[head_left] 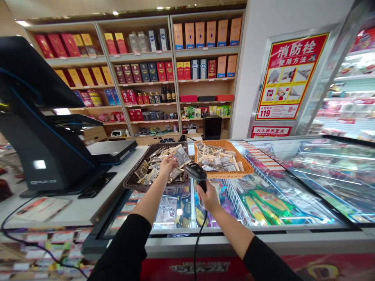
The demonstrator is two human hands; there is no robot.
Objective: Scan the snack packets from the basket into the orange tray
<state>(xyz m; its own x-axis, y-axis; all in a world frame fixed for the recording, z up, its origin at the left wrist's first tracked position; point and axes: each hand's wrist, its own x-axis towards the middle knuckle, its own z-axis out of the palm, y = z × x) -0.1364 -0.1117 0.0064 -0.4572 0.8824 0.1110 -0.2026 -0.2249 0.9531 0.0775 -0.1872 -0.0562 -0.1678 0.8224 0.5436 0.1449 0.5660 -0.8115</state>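
Note:
My left hand (168, 163) is closed on the edge of a small clear-and-beige snack packet (181, 155), held over the dark brown wicker basket (131, 182). More packets of the same look fill that basket. In my right hand (209, 197) is a black handheld barcode scanner (195, 171), gripped by its handle, its head pointing up and left toward the packet. Its cable (200, 242) hangs down in front of the freezer. Just behind the scanner stands an orange wicker basket (245, 167), also full of similar packets.
Both baskets rest on the glass top of a chest freezer (295, 230) holding bagged goods. To the left, a counter (84, 212) bears a black checkout terminal (55, 156), a scale (113, 150) and a phone (98, 185). Shelves (143, 56) of boxed goods line the back wall.

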